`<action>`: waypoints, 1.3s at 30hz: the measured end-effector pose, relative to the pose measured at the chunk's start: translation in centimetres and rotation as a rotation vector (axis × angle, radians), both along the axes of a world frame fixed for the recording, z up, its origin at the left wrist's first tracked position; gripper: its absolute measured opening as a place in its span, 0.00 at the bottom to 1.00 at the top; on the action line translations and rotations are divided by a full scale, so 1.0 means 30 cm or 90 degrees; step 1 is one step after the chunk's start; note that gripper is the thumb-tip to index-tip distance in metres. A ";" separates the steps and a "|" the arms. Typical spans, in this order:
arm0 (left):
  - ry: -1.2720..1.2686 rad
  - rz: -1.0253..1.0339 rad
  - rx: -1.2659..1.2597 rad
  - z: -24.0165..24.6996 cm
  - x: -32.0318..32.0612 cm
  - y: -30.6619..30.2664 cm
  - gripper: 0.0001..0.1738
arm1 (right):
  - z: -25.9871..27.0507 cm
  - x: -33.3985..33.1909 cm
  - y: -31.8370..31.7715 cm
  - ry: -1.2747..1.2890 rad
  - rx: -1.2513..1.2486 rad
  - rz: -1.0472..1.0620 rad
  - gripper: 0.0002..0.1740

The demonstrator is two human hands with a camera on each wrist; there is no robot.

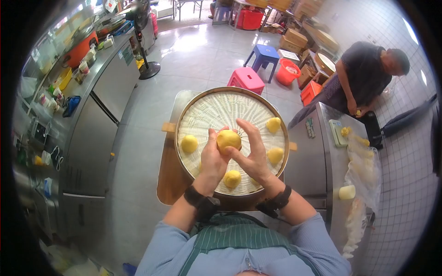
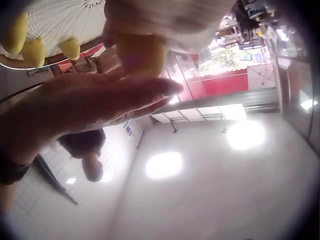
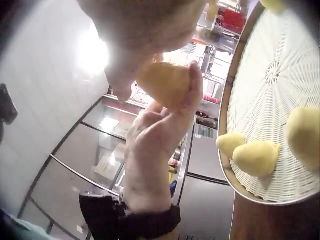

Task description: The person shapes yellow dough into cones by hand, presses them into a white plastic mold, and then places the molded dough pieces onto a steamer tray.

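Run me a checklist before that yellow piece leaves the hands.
1. Yellow piece supported: ok; the left hand cups it from below.
2. Right hand clear of the piece: not ok; its thumb appears to be against it in the head view.
3. Bare spot on the woven tray: ok; the weave toward its far side shows open space.
4. Gap between the two pieces that overlap in the right wrist view: cannot tell whether they touch.
5. Underside of the held piece: cannot tell; the left hand hides it.
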State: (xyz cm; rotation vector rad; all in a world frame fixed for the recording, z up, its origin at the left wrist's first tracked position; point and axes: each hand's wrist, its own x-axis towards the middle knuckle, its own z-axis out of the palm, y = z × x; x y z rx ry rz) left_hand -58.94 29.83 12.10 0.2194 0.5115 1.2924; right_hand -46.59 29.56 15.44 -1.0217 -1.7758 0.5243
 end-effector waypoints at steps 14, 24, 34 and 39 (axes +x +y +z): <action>-0.155 -0.136 0.053 -0.212 -0.021 -0.008 0.17 | -0.073 -0.069 -0.030 -0.003 0.039 0.024 0.21; 0.039 -0.011 -0.103 -0.194 -0.076 0.018 0.22 | -0.036 -0.002 0.012 -0.120 -0.036 0.147 0.35; 0.282 0.069 -0.017 -0.182 -0.176 -0.005 0.31 | -0.171 0.101 0.068 -0.264 -0.173 0.069 0.24; 0.292 0.084 0.019 -0.158 -0.199 -0.068 0.28 | -0.383 0.123 0.066 -0.381 -0.246 0.087 0.24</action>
